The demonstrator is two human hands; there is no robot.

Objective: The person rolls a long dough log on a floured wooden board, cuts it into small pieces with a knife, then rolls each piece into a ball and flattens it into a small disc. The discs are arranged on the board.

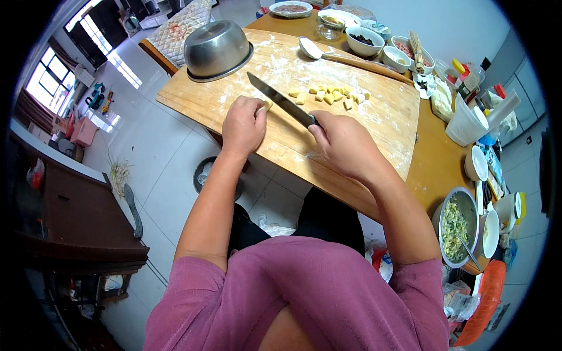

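Though small, blocky yellow dough pieces (329, 98)

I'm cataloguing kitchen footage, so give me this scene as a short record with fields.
Left hand: holding a pale-yellow dough piece
Right hand: gripping a kitchen knife
Work surface: floured wooden board
On board: small dough chunks, loosely clustered; upside-down steel mixing bowl, far left corner
Right side: metal bowl of chopped green-yellow mixture
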